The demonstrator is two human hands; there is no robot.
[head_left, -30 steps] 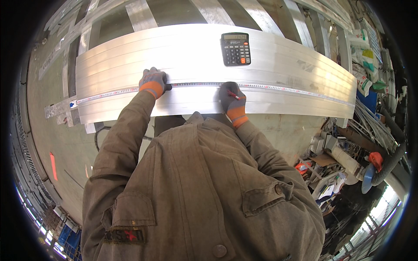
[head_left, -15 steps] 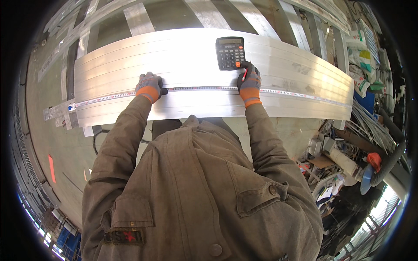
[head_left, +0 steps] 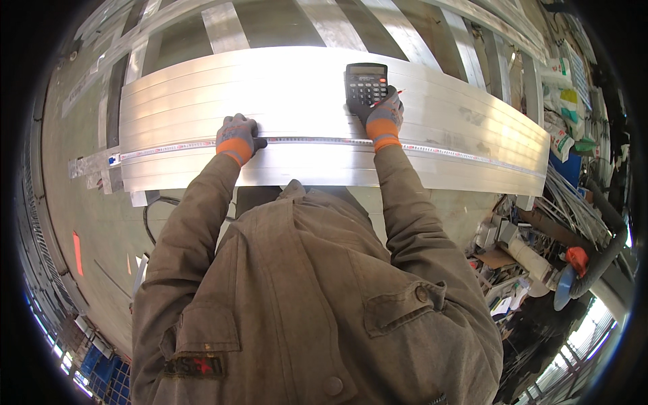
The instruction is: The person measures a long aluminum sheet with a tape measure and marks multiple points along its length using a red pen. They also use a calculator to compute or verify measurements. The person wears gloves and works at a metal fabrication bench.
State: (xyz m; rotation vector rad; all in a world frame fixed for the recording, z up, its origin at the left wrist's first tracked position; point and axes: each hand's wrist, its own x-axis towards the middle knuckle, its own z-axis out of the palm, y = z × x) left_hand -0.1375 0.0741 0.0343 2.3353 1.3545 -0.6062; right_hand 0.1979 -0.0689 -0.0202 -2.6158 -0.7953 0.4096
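Observation:
A long white-and-orange tape measure [head_left: 307, 140] lies stretched across a row of silvery metal strips [head_left: 297, 162]. My left hand [head_left: 237, 135], in a grey glove with an orange cuff, rests on the strips at the tape, thumb spread out to the right along it. Farther right, my right hand [head_left: 383, 115], gloved alike, holds a thin red pen [head_left: 399, 92] slanting between its fingers. Dark fingertips of that hand cover the lower keys of a black calculator [head_left: 366, 73], which lies on the strips beyond the tape. A small blue-and-white piece [head_left: 115, 160] sits at the tape's left end.
The strips lie across a frame of metal bars [head_left: 331, 27]. At right are filled bags [head_left: 559, 138], a bundle of thin rods [head_left: 574, 192], and a cluttered heap with a red object [head_left: 577, 260] and a hose [head_left: 604, 260]. A red strip [head_left: 77, 253] lies on the floor at left.
My right hand has moved up from beside the tape onto the calculator's lower keys, and the pen now lies at a flatter slant. The whole view has shifted slightly.

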